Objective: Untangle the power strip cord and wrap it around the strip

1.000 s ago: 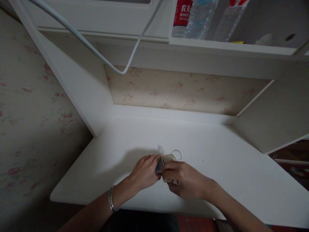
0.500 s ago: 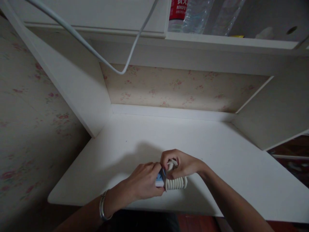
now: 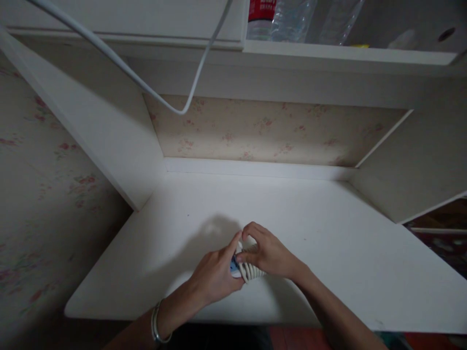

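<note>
My left hand (image 3: 219,271) is closed round one end of a power strip (image 3: 234,267) with a blue socket face and white sides. Off-white cord (image 3: 253,272) is wound in several close turns about the strip's other part. Over these turns my right hand (image 3: 268,250) is bent, thumb and fingers curled at the cord where it meets the blue face. Its palm and fingers cover part of the coil, and the exact fingertip contact is hard to make out. Both hands are just above the white desk (image 3: 306,214), near its front edge.
A pale cable or rod (image 3: 146,87) hangs in front of the upper cabinet. Clear plastic bottles (image 3: 292,22), one with a red label, stand on the shelf (image 3: 346,56). Side panels (image 3: 105,116) rise at left and right of the desk.
My right hand has gone from a rounded grip above the strip to lower over the coil, thumb nearer the blue face. The strip has shifted slightly left and tilted. The view has moved a little.
</note>
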Available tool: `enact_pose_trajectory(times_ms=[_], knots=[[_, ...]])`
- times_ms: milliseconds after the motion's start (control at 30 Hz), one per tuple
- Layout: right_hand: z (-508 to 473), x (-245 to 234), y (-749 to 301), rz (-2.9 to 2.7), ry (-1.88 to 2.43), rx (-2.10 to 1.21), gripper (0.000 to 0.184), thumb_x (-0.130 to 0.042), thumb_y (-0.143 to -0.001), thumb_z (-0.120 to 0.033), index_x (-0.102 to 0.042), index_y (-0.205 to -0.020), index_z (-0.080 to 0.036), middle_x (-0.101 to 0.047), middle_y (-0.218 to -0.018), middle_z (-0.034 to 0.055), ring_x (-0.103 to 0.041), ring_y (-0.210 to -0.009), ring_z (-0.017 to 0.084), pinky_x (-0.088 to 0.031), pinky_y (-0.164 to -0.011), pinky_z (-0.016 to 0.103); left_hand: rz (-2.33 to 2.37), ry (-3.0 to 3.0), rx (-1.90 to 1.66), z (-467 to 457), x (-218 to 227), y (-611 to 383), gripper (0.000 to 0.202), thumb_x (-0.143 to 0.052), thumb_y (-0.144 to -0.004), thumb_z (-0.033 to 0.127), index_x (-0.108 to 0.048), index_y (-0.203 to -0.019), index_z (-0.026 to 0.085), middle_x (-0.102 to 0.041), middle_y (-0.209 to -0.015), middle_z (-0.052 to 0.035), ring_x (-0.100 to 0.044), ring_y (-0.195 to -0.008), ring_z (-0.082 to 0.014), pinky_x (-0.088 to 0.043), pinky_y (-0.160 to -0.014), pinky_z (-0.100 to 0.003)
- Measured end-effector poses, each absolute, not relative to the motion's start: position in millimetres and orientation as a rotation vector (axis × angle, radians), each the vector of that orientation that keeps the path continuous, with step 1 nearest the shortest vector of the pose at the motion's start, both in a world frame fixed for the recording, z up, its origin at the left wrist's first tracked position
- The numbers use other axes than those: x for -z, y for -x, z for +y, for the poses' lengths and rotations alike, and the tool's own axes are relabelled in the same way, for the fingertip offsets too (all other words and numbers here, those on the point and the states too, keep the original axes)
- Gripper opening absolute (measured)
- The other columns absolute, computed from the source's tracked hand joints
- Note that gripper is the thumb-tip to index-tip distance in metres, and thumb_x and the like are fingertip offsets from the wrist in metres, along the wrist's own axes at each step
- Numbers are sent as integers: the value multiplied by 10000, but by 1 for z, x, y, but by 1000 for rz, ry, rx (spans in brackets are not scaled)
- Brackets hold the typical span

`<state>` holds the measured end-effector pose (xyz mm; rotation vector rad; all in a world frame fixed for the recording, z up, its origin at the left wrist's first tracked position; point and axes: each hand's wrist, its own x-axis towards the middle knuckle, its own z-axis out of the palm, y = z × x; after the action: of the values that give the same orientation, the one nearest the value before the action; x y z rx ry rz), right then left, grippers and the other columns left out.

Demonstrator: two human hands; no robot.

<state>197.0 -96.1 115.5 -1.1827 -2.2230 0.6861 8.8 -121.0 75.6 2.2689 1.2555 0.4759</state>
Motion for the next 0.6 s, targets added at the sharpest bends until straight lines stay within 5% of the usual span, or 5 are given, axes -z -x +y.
enact_pose_trajectory(times_ms=[233, 400, 500, 600], knots=[[-151, -77, -166, -1829, 1638, -83, 183, -515, -891, -386, -533, -830, -215, -581, -874, 64, -521, -855, 232, -377, -812, 413, 1439, -2226, -595, -109, -66, -10, 770, -583, -741, 259, -245, -1432, 224, -655, -1156, -93, -659, -958, -253, -520, -818, -370], [-176, -30, -147, -1219, 1586, -790, 277, -545, -847, -496, -466, -895, -235, -576, -807, 34, -545, -711, 191, -461, -636, 326, 1562, -2059, -742, -105, -69, -19, 806, -614, -737, 278, -226, -1441, 227, -663, -1130, -89, -651, -988, -250, -521, -806, -346], [-172, -20, -145, -900, 1346, -1177, 531, -552, -829, -534, -382, -1227, -228, -615, -1058, 76, -619, -910, 213, -508, -789, 368, 1548, -1973, -838, -110, -68, -27, 807, -629, -740, 271, -228, -1439, 222, -651, -1150, -88, -634, -1029, -238, -519, -833, -343], [-166, -27, -142, -774, 1208, -1294, 655, -550, -828, -547, -315, -1352, -233, -558, -1254, 98, -542, -1153, 229, -448, -956, 395, 1482, -2009, -928, -118, -61, -35, 773, -613, -749, 198, -249, -1432, 208, -605, -1225, -113, -593, -1098, -235, -495, -910, -368]])
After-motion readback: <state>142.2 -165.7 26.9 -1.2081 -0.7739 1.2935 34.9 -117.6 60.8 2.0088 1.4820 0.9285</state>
